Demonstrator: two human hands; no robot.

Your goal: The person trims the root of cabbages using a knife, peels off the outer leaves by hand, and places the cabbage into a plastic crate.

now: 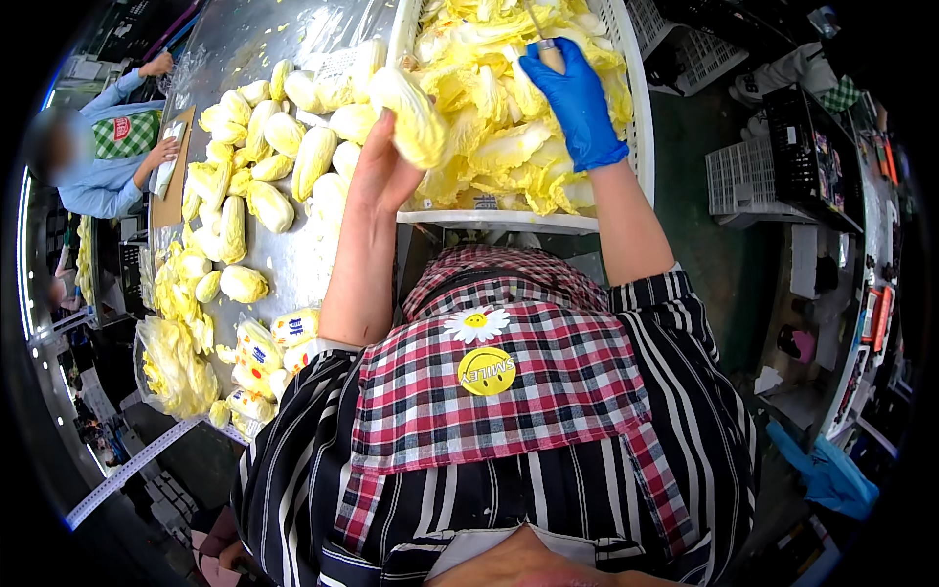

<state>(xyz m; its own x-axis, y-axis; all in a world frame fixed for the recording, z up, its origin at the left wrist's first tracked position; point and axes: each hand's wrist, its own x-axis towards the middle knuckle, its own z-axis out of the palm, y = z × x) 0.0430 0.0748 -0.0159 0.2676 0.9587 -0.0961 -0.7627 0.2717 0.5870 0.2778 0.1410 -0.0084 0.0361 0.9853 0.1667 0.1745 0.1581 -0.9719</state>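
Observation:
My bare left hand (389,161) holds a pale yellow napa cabbage (412,121) upright at a slant, at the left edge of a white plastic crate (645,147). A blue glove covers my right hand (576,103), which grips the light handle of a knife (550,55); its thin blade points away from me over the crate. Loose yellow cabbage leaves (506,150) fill the crate beneath both hands. Left of it, many small trimmed cabbages (313,163) lie on a metal table (290,249).
Wrapped cabbages (257,356) and a clear bag of cabbage (172,370) lie at the table's near left. Across the table stands a person (110,147) beside a cardboard sheet (174,194). Black and white crates (810,158) stand to the right.

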